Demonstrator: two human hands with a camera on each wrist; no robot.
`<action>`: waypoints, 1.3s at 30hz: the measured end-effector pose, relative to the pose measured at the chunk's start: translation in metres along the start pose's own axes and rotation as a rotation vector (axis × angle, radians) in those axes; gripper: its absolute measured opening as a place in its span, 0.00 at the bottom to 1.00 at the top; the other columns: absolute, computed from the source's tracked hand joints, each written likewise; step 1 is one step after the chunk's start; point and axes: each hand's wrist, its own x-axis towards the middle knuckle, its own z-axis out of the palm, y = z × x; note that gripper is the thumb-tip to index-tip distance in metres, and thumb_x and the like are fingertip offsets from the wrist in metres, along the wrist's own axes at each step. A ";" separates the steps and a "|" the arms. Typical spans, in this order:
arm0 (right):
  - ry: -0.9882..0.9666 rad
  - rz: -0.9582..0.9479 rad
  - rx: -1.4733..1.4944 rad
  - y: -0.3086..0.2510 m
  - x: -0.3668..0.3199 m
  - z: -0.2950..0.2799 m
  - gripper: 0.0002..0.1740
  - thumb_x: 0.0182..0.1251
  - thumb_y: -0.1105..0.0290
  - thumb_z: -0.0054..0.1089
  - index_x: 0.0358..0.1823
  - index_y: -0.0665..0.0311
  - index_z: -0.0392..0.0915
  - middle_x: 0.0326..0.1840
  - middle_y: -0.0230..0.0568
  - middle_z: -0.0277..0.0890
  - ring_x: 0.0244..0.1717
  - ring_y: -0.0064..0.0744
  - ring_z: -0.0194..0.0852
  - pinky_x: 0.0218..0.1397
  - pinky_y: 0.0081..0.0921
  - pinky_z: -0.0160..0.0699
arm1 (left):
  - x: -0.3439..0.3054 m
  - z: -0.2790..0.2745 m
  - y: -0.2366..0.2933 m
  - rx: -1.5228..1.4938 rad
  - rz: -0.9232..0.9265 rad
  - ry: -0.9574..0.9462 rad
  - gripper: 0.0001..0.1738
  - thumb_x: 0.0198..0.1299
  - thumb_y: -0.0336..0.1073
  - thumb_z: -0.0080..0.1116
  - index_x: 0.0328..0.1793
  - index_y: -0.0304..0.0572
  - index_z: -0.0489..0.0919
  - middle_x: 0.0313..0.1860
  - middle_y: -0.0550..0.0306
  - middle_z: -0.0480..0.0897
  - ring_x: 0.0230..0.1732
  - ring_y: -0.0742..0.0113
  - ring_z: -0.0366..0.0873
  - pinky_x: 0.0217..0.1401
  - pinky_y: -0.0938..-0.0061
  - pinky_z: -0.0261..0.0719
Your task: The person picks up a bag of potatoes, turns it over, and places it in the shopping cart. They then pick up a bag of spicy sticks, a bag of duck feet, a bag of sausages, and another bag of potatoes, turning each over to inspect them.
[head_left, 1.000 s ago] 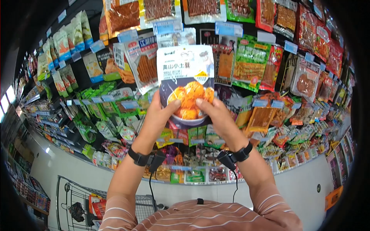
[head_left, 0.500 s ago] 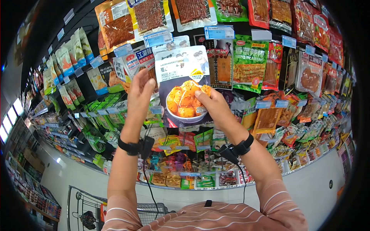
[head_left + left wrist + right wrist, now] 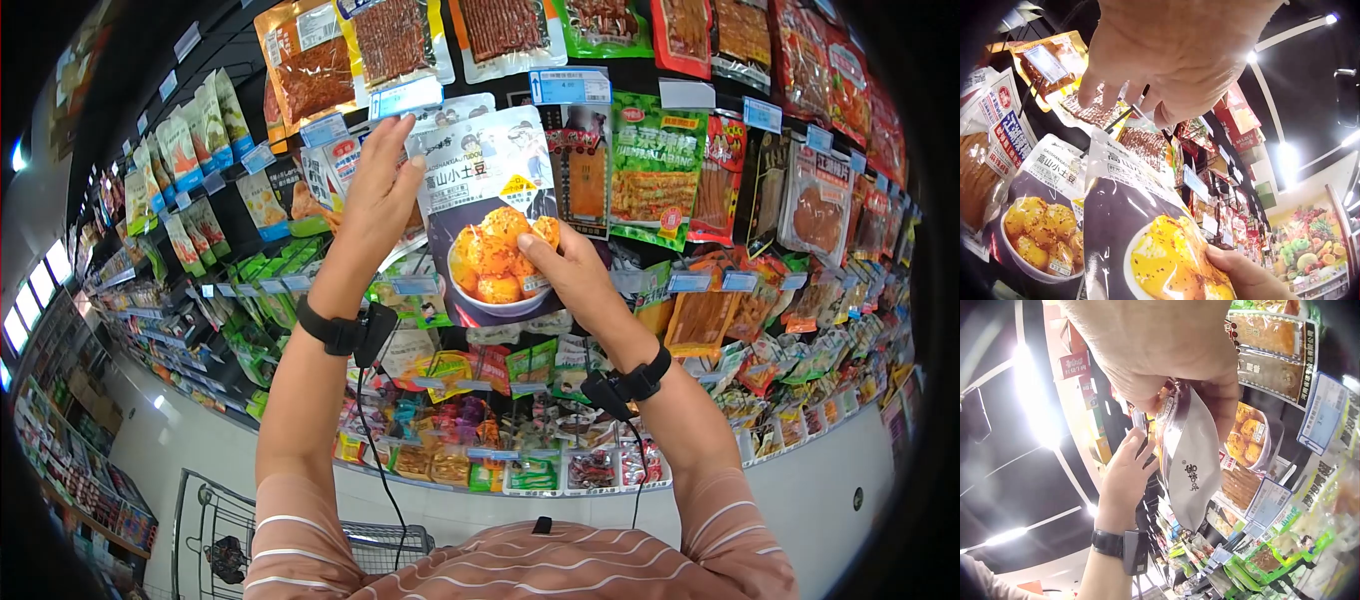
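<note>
Left hand (image 3: 377, 198) had come off the potato packet (image 3: 488, 218), straight-fingered, while the right hand (image 3: 582, 282) pinched its lower-right edge before hanging packets (image 3: 655, 168), front toward the head camera, long axis near-upright, top leaning left, rear fingers hidden.

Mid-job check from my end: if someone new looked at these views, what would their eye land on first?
First, the white-and-dark packet with potatoes pictured on it, held in the right hand near the middle of the head view. Next, the left hand beside the packet's upper left side, fingers extended. Then the bright green bag displayed to the packet's right.
</note>
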 end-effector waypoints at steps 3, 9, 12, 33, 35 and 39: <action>-0.015 -0.013 -0.015 0.002 0.007 0.001 0.22 0.76 0.61 0.54 0.61 0.70 0.73 0.54 0.35 0.78 0.53 0.20 0.73 0.58 0.24 0.73 | 0.003 -0.008 0.011 -0.002 0.031 0.049 0.27 0.72 0.38 0.52 0.74 0.37 0.68 0.74 0.38 0.66 0.77 0.46 0.61 0.77 0.62 0.59; -0.029 -0.043 0.056 0.012 0.028 0.020 0.20 0.76 0.62 0.55 0.59 0.70 0.74 0.52 0.35 0.79 0.50 0.19 0.74 0.55 0.23 0.75 | 0.012 -0.011 0.004 0.039 -0.001 0.022 0.27 0.73 0.39 0.51 0.76 0.40 0.67 0.76 0.44 0.65 0.78 0.54 0.61 0.75 0.66 0.62; -0.026 -0.041 0.072 0.013 0.037 0.027 0.19 0.76 0.62 0.54 0.58 0.70 0.74 0.52 0.35 0.79 0.50 0.19 0.75 0.55 0.22 0.76 | 0.017 -0.011 -0.003 0.034 0.028 0.046 0.27 0.71 0.38 0.52 0.73 0.36 0.68 0.73 0.37 0.68 0.75 0.45 0.64 0.75 0.62 0.61; 0.006 -0.033 0.100 0.016 0.057 0.042 0.20 0.76 0.62 0.54 0.60 0.71 0.73 0.52 0.37 0.80 0.50 0.21 0.77 0.53 0.22 0.78 | 0.018 -0.010 -0.011 0.135 0.050 0.031 0.26 0.71 0.39 0.52 0.73 0.37 0.69 0.73 0.40 0.68 0.76 0.48 0.63 0.77 0.62 0.58; 0.005 -0.028 0.091 0.016 0.057 0.041 0.21 0.76 0.62 0.54 0.60 0.71 0.73 0.52 0.37 0.80 0.50 0.21 0.77 0.53 0.22 0.78 | 0.018 -0.010 -0.010 0.100 0.030 0.025 0.26 0.71 0.38 0.52 0.72 0.37 0.69 0.71 0.41 0.69 0.74 0.49 0.65 0.75 0.63 0.61; 0.025 -0.042 0.097 0.013 0.055 0.043 0.21 0.76 0.61 0.54 0.60 0.71 0.74 0.52 0.37 0.80 0.50 0.21 0.77 0.54 0.23 0.77 | 0.016 -0.011 -0.015 0.022 0.007 0.031 0.25 0.71 0.36 0.52 0.72 0.36 0.70 0.67 0.44 0.72 0.70 0.53 0.69 0.71 0.66 0.65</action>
